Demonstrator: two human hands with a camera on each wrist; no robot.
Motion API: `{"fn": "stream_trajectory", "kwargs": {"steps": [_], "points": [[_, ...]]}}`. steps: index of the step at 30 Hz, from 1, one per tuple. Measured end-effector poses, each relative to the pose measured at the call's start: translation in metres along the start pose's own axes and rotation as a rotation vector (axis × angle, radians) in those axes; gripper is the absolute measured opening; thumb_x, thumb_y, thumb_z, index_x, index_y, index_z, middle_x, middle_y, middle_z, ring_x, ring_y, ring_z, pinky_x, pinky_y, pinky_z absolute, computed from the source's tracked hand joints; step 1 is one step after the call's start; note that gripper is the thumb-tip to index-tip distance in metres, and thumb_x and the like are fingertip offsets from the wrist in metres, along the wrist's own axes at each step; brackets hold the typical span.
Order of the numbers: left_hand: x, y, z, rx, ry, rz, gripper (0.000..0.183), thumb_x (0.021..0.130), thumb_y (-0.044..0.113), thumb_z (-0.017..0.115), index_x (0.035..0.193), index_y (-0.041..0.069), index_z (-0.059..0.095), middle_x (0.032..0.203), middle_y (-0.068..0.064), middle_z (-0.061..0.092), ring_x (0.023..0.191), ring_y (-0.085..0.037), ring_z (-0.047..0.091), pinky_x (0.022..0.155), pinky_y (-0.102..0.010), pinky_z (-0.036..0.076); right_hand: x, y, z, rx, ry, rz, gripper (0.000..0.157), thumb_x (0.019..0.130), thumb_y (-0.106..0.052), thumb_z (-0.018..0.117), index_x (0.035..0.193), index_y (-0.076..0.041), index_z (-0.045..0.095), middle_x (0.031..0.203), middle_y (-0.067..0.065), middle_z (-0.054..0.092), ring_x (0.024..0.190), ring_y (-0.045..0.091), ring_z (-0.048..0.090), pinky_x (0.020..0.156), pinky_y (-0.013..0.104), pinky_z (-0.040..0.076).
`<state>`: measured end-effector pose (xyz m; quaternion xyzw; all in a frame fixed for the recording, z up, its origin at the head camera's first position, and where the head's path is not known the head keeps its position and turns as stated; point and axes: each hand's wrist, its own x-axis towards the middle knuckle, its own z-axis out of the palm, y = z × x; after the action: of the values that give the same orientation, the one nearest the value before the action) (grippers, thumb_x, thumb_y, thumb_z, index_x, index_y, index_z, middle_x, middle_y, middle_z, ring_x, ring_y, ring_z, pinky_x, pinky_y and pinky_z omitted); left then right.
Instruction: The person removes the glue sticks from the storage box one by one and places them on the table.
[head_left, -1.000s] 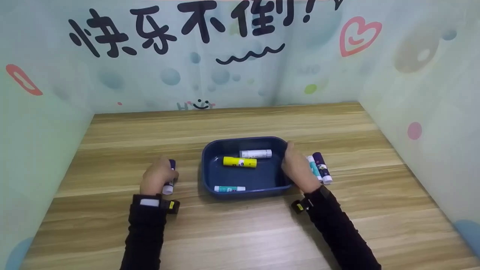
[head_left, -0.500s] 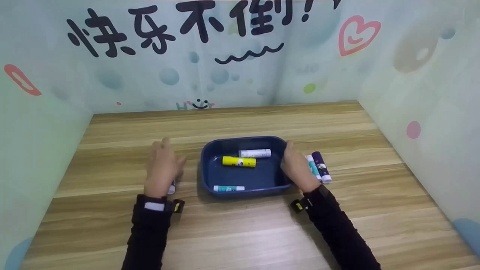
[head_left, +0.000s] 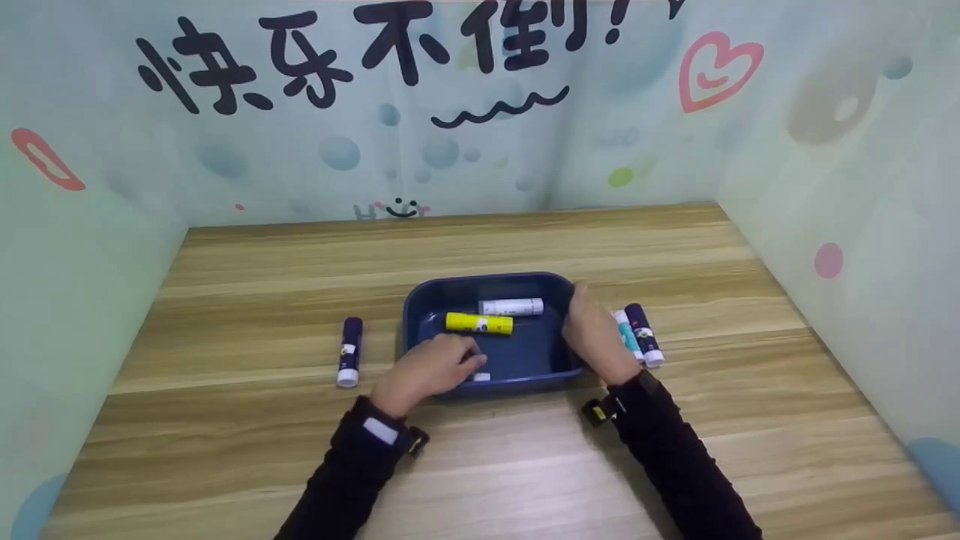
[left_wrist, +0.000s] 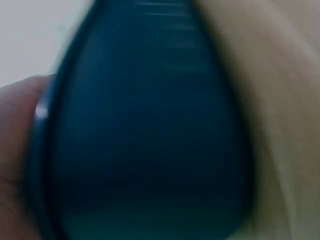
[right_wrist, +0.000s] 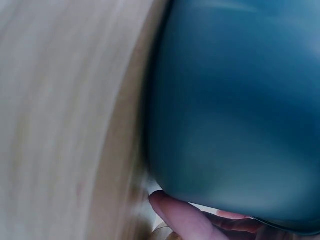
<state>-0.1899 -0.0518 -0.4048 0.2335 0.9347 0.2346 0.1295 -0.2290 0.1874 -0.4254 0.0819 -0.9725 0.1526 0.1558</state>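
A dark blue plastic box (head_left: 525,360) lies on the table in the head view. My right hand (head_left: 596,330) grips its right end; in the right wrist view the fingers (right_wrist: 185,217) lie against the box's outer wall. My left hand (head_left: 431,367) reaches over the front left rim, with its fingertips hidden inside. Beneath it, only the white end of a teal glue stick (head_left: 482,377) shows. In the left wrist view, part of the left hand (left_wrist: 17,155) appears behind the rim. Farther back in the box lie a yellow glue stick (head_left: 480,324) and a white glue stick (head_left: 512,307).
One purple glue stick (head_left: 349,352) lies on the table left of the box. On the right, another purple glue stick (head_left: 644,335) lies beside a teal and white one (head_left: 628,336), which the right hand partly covers. Printed fabric walls (head_left: 450,180) enclose the back and sides.
My left hand has let go of the purple glue stick on the left, lifted away, and moved right over the box. The right hand still holds the box in place.
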Motion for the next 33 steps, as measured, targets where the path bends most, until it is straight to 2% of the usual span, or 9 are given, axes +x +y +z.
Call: {"fn": "stream_trajectory", "kwargs": {"steps": [3, 6, 8, 10, 14, 19, 24, 28, 33], "points": [[0.003, -0.001, 0.003, 0.051, -0.033, -0.058, 0.040, 0.099, 0.038, 0.039, 0.099, 0.007, 0.064, 0.075, -0.004, 0.057, 0.075, -0.020, 0.055, 0.077, -0.039, 0.048, 0.000, 0.000, 0.000, 0.005, -0.009, -0.001, 0.036, 0.082, 0.001, 0.049, 0.115, 0.012, 0.039, 0.072, 0.025, 0.057, 0.060, 0.042, 0.058, 0.050, 0.050, 0.047], [0.004, -0.001, 0.003, 0.069, -0.053, -0.070, 0.046, 0.100, 0.042, 0.032, 0.098, 0.010, 0.064, 0.076, -0.002, 0.054, 0.083, -0.020, 0.057, 0.086, -0.041, 0.047, 0.000, 0.000, -0.001, 0.018, -0.024, 0.007, 0.036, 0.082, 0.002, 0.048, 0.115, 0.012, 0.039, 0.073, 0.026, 0.058, 0.061, 0.042, 0.059, 0.050, 0.050, 0.047], [0.004, -0.001, 0.003, 0.071, -0.055, -0.069, 0.049, 0.100, 0.044, 0.029, 0.096, 0.011, 0.064, 0.078, -0.003, 0.057, 0.090, -0.022, 0.058, 0.091, -0.043, 0.045, 0.001, 0.000, -0.001, 0.028, -0.036, 0.016, 0.036, 0.082, 0.001, 0.048, 0.116, 0.012, 0.039, 0.074, 0.027, 0.058, 0.062, 0.043, 0.059, 0.051, 0.051, 0.047], [0.004, -0.001, 0.003, 0.072, -0.057, -0.061, 0.051, 0.099, 0.046, 0.028, 0.102, 0.011, 0.065, 0.085, -0.003, 0.060, 0.096, -0.023, 0.059, 0.095, -0.044, 0.044, 0.001, 0.000, -0.002, 0.036, -0.046, 0.027, 0.036, 0.083, 0.001, 0.048, 0.116, 0.012, 0.039, 0.075, 0.028, 0.059, 0.064, 0.043, 0.059, 0.052, 0.051, 0.048], [0.003, -0.003, 0.002, 0.040, -0.072, -0.022, 0.050, 0.098, 0.049, 0.032, 0.108, 0.013, 0.065, 0.086, -0.001, 0.062, 0.091, -0.019, 0.060, 0.089, -0.041, 0.046, 0.001, 0.000, -0.003, 0.040, -0.051, 0.039, 0.036, 0.083, 0.001, 0.048, 0.116, 0.011, 0.039, 0.076, 0.028, 0.059, 0.066, 0.044, 0.060, 0.053, 0.051, 0.048], [0.000, -0.007, -0.003, -0.089, -0.092, 0.106, 0.037, 0.092, 0.047, 0.049, 0.100, 0.015, 0.066, 0.083, 0.003, 0.063, 0.073, -0.011, 0.055, 0.071, -0.031, 0.047, 0.000, 0.000, -0.002, 0.020, -0.024, 0.012, 0.037, 0.080, 0.001, 0.050, 0.114, 0.012, 0.041, 0.081, 0.028, 0.057, 0.069, 0.044, 0.060, 0.055, 0.052, 0.049], [-0.002, -0.012, -0.012, -0.252, -0.110, 0.221, 0.027, 0.086, 0.037, 0.064, 0.101, 0.014, 0.067, 0.089, 0.001, 0.065, 0.077, -0.009, 0.054, 0.071, -0.025, 0.045, -0.001, 0.000, -0.001, 0.018, -0.012, -0.002, 0.036, 0.081, 0.002, 0.049, 0.114, 0.013, 0.042, 0.083, 0.028, 0.057, 0.070, 0.044, 0.060, 0.056, 0.052, 0.049], [-0.005, -0.014, -0.019, -0.347, -0.143, 0.238, 0.026, 0.084, 0.030, 0.068, 0.104, 0.014, 0.066, 0.098, -0.001, 0.065, 0.088, -0.012, 0.055, 0.080, -0.028, 0.046, 0.000, 0.000, -0.001, 0.018, 0.005, -0.015, 0.033, 0.081, 0.003, 0.049, 0.112, 0.013, 0.043, 0.080, 0.028, 0.058, 0.068, 0.043, 0.060, 0.055, 0.051, 0.049], [-0.010, -0.015, -0.026, -0.405, -0.149, 0.230, 0.027, 0.089, 0.024, 0.062, 0.113, 0.012, 0.065, 0.112, -0.003, 0.064, 0.098, -0.015, 0.053, 0.090, -0.033, 0.043, 0.001, 0.000, 0.000, 0.018, 0.008, -0.023, 0.034, 0.079, 0.003, 0.050, 0.111, 0.013, 0.042, 0.076, 0.026, 0.058, 0.064, 0.042, 0.059, 0.052, 0.050, 0.049]]}}
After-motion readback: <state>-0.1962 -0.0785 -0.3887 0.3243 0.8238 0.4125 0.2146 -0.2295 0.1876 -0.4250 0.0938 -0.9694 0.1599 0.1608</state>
